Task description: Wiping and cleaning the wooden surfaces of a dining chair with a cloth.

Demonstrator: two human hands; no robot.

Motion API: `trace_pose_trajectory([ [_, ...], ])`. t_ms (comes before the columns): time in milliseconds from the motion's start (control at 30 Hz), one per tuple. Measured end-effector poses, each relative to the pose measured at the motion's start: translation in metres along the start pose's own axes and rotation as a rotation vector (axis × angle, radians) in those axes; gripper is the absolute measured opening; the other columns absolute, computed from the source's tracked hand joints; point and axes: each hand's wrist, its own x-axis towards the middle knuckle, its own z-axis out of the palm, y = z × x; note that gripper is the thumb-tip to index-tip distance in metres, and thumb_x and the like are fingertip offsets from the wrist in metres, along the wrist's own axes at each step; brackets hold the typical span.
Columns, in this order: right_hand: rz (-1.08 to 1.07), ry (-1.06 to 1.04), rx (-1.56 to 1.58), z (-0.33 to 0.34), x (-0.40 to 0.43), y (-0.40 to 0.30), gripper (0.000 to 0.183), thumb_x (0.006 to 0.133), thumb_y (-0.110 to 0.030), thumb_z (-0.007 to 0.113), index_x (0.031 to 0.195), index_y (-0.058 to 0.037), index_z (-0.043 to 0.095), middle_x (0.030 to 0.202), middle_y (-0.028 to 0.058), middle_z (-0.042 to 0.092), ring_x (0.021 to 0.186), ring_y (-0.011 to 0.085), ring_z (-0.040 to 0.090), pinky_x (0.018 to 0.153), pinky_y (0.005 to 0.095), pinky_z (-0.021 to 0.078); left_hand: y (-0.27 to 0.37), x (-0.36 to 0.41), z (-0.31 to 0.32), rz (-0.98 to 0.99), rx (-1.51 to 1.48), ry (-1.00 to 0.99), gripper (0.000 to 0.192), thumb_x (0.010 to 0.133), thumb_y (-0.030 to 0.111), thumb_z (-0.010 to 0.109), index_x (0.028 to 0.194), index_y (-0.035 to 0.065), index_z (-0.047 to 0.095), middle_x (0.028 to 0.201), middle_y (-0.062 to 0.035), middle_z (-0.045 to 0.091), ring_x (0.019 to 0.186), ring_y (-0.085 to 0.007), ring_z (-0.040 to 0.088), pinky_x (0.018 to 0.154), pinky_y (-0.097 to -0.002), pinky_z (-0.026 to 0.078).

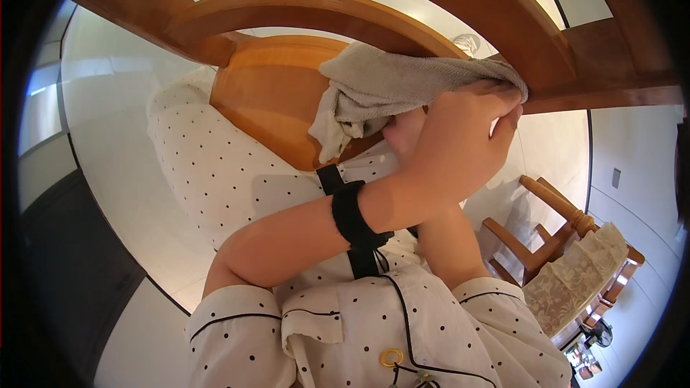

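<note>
My left hand (469, 134), with a black band (349, 214) on its wrist, reaches across to the right. Its fingers are closed on a grey towel cloth (388, 78) at a curved wooden chair rail's right end. The cloth's other end hangs in folds over the orange-brown wooden seat (269, 91). My right hand (405, 130) is under the cloth and behind my left hand. Only a part of it shows, so its grip is hidden. The chair's curved back rails (318, 11) arch across the top of the view.
My leg (215, 156) in dotted white cloth is left of the seat. At right stands wooden furniture (560, 248) with turned legs and a patterned cover (577, 275). A small black fan (601, 332) is beyond it. Pale floor (129, 145) and a dark panel (70, 248) lie left.
</note>
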Motion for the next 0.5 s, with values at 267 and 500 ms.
trace_pose_trajectory([
  [267, 0.045, 0.047, 0.073, -0.009, -0.025, -0.004, 0.025, 0.090, -0.020, 0.046, 0.107, -0.0033, 0.055, 0.104, 0.0071, 0.059, 0.093, 0.0177, 0.057, 0.082, 0.0279, 0.0461, 0.001, 0.038, -0.002, -0.090, 0.363, -0.361, 0.033, 0.071, 0.003, 0.051, 0.103, 0.0015, 0.057, 0.086, -0.0193, 0.060, 0.081, -0.0379, 0.058, 0.071, -0.0420, 0.047],
  [500, 0.056, 0.094, 0.124, -0.005, 0.029, 0.000, 0.026, 0.090, -0.020, 0.046, 0.108, -0.0032, 0.055, 0.105, 0.0071, 0.059, 0.093, 0.0177, 0.057, 0.083, 0.0278, 0.0461, -0.001, -0.011, -0.003, -0.035, 0.166, -0.230, 0.058, 0.066, 0.007, 0.055, 0.122, 0.0015, 0.045, 0.123, -0.0232, 0.047, 0.108, -0.0383, 0.049, 0.087, -0.0419, 0.043],
])
